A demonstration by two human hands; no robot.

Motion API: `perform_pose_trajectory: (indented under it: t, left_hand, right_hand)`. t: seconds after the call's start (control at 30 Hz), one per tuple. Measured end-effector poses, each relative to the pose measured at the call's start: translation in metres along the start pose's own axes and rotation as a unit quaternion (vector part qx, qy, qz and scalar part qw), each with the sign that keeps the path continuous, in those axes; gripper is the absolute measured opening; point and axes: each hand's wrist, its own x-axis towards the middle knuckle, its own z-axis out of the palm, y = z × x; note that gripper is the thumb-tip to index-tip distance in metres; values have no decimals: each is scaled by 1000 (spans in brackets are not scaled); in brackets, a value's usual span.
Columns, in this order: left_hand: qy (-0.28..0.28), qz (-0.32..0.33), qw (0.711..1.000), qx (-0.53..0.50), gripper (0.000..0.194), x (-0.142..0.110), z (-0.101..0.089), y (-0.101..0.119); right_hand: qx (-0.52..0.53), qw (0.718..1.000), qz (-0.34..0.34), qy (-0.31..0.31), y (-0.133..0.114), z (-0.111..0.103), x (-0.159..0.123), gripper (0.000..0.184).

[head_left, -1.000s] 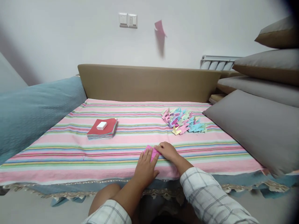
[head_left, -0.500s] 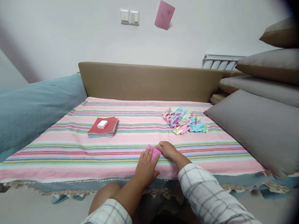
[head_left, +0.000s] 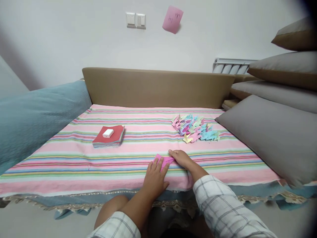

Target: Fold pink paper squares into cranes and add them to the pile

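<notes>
A pink sheet of origami paper (head_left: pixel 167 160), partly folded, lies on the striped cloth (head_left: pixel 74 180) near its front edge. Over its left part my left hand (head_left: pixel 156 177) rests flat, fingers spread, pressing it down. At the paper's right tip is my right hand (head_left: pixel 182 159), fingers curled and pinching a narrow flap that points right. The fingers cover part of the folds. Beyond the hands, to the right, sits a cluster of folded paper cranes (head_left: pixel 194 129) in pink, blue, purple, green and yellow.
On the left lies a stack of square paper (head_left: pixel 107 136), red on top, with a small white box (head_left: pixel 108 133) on it. Grey cushions (head_left: pixel 274 138) are piled at the right. A blue-covered armrest (head_left: pixel 44 115) borders the left, a brown backrest (head_left: pixel 158 87) the rear.
My right hand has moved slightly right, and a narrow pink flap now extends toward it from the paper. My left hand has stayed in place on the sheet.
</notes>
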Motion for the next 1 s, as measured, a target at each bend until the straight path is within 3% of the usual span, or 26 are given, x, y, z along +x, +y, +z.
perform_pose_trajectory:
  t: [0.2,0.43,0.6,0.77,0.93,1.0]
  left_hand:
    - [2,0,1000,5,82,0,-1,0]
    - [-4,1,1000,8,80,0,-2,1]
    - [-5,-2,1000,7,80,1,-1,1]
    - [-5,-1,1000,8,80,-1,-1,1]
    - [-2,-6,1000,-23,78,3,-15,4]
    - [10,-42,997,-62,64,13,-26,1]
  right_hand:
    - [29,1000,7,-6,11,0,-5,36]
    - [2,1000,4,2,12,3,0,38]
    - [20,1000,3,5,13,-1,-4,49]
    - [46,999,8,-4,16,-1,-6,41]
    - [21,1000,8,5,17,3,-5,40]
    - [24,1000,1,8,18,4,-5,40]
